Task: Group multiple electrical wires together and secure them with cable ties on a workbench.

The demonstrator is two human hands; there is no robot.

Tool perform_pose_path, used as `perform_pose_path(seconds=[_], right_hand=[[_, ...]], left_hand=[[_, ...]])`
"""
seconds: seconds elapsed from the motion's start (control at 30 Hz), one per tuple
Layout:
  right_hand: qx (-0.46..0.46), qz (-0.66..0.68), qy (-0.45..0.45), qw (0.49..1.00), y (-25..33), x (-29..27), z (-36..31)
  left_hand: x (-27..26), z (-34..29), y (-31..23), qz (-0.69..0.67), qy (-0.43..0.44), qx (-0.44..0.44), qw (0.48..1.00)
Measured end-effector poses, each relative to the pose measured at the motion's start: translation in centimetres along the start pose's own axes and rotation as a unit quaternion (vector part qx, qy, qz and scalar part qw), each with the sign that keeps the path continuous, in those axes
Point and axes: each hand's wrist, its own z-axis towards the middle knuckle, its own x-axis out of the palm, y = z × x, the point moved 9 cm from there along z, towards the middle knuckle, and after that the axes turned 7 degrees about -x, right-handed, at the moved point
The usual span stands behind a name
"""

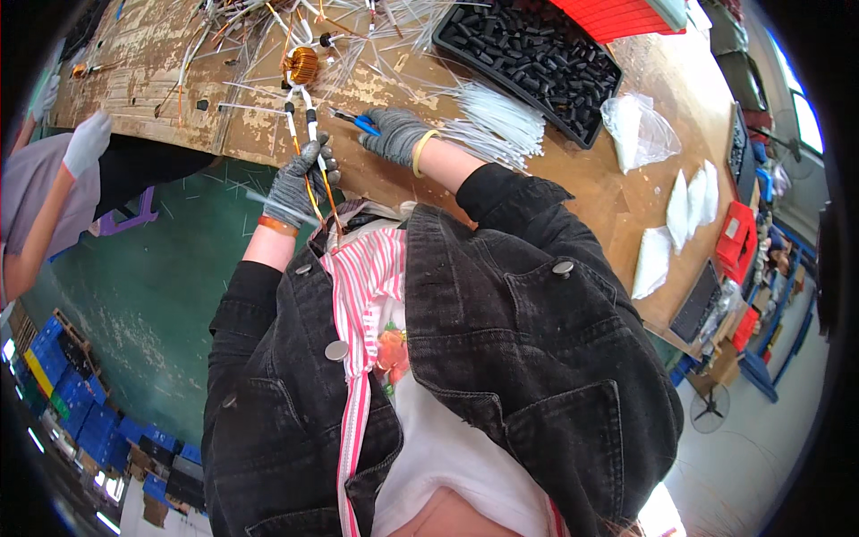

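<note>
A copper-wound ring coil (301,65) lies near the table's edge, its sleeved leads (311,116) running toward me. My left hand (300,183), in a grey glove, is closed around these leads below the coil. A pale, thin strip, blurred, crosses by its wrist. My right hand (394,136), gloved in grey too, grips a blue-handled hand tool (365,123), its dark tip pointing left toward the leads. Whether it is a cutter or pliers I cannot tell. White cable ties (497,125) lie in a bundle just right of my right hand.
A black tray (582,134) of small black pieces stands beyond the ties, beside a red bin (617,16). Loose ties and wires litter the worn wooden table (582,201). A plastic bag (640,132) lies right. A co-worker's white-gloved hand (88,143) is at the left.
</note>
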Motion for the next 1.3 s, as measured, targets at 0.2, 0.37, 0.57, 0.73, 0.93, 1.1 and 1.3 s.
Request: perform_pose_path(seconds=[0.2, 0.37, 0.57, 0.73, 0.93, 1.1, 1.3], right_hand=[[-0.009, -0.022, -0.039, 0.999, 1.4, -0.8, 0.2], [-0.015, 0.000, -0.041, 0.999, 1.2, 0.0, 1.4], [-0.039, 0.025, -0.039, 0.998, 0.8, 0.8, 1.1], [-0.027, 0.011, -0.062, 0.998, 1.3, -0.2, -0.1], [-0.022, 0.007, -0.061, 0.998, 2.0, 0.1, 1.4], [-0.015, 0.053, 0.021, 0.998, 1.6, 2.1, 3.0], [0.005, 0.037, -0.008, 0.999, 0.6, -0.8, 1.6]], left_hand=[[0.1, -0.2, 0.0, 0.006, -0.027, -0.004, 1.000], [0.2, -0.2, 0.1, -0.010, -0.010, -0.002, 1.000], [0.3, -0.3, -0.1, -0.017, -0.007, -0.005, 1.000], [0.2, 0.0, 0.2, -0.028, 0.010, -0.017, 0.999], [0.3, 0.1, 0.3, -0.017, 0.021, -0.022, 0.999], [-0.8, 0.2, 0.3, -0.011, 0.003, -0.009, 1.000], [-0.8, 0.0, 1.0, 0.191, -0.143, -0.051, 0.970]])
